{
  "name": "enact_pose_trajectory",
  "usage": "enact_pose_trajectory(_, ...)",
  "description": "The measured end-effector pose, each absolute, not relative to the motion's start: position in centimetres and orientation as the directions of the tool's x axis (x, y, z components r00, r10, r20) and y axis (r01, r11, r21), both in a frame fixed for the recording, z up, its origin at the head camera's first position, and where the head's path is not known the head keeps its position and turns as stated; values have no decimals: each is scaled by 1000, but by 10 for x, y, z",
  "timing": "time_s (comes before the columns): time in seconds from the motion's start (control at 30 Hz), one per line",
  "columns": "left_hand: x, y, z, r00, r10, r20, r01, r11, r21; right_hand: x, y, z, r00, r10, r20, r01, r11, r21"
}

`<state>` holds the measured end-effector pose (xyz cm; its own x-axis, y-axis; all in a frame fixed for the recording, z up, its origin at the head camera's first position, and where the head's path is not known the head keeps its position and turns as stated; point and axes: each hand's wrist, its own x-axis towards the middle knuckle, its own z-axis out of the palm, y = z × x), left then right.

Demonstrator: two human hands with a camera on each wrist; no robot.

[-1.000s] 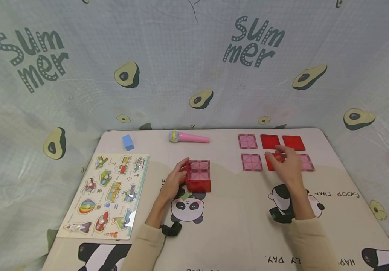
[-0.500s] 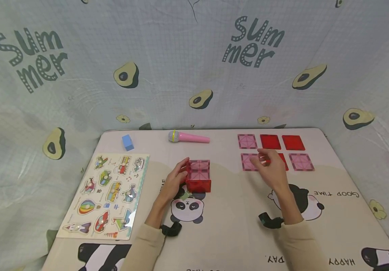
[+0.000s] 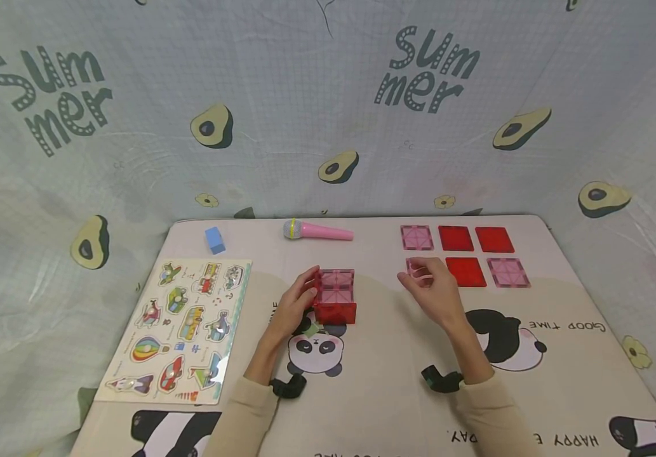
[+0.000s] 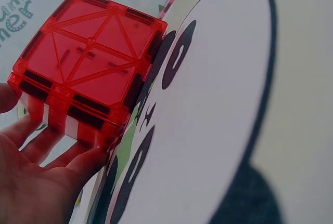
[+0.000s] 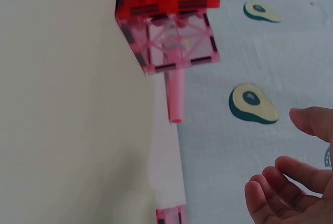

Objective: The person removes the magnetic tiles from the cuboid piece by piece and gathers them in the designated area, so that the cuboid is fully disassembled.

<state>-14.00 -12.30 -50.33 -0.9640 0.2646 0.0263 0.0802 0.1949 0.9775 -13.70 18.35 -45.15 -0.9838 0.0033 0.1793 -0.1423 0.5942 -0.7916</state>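
A small box of red and pink magnetic tiles stands on the table, its front wall red and its right side pink. Against its left wall rest the fairly straight fingers of my left hand. My right hand, fingers loosely curled and nothing between them, hovers in front of a pink tile, covering most of it. To its right lie a red tile and another pink tile. The row behind has a pink tile and two red tiles.
A pink toy microphone lies behind the box. At the left are a blue block and a picture puzzle board. The table has a panda-print cover, and a patterned curtain hangs behind it.
My right hand has moved left, from over the front red tile to the pink tile beside it, uncovering the red one. The left hand and the box have stayed put.
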Motion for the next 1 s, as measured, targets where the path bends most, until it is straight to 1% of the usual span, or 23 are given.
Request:
enact_pose_trajectory(0.1,-141,-124,-510,-967,251,40,92,196,976,-136,176,-452,-984,-14,176,-150,584,-797)
enact_pose_trajectory(0.27,-141,-124,-512,-966,253,59,106,176,979,-136,165,-454,-979,-54,198,-192,581,-791)
enact_pose_trajectory(0.67,-142,-124,-512,-964,260,48,96,173,980,-133,146,-459,-968,-133,211,-250,537,-806)
enact_pose_trajectory(1.0,-142,-124,-513,-968,244,61,110,195,975,-127,125,-465,-964,-229,132,-237,527,-816)
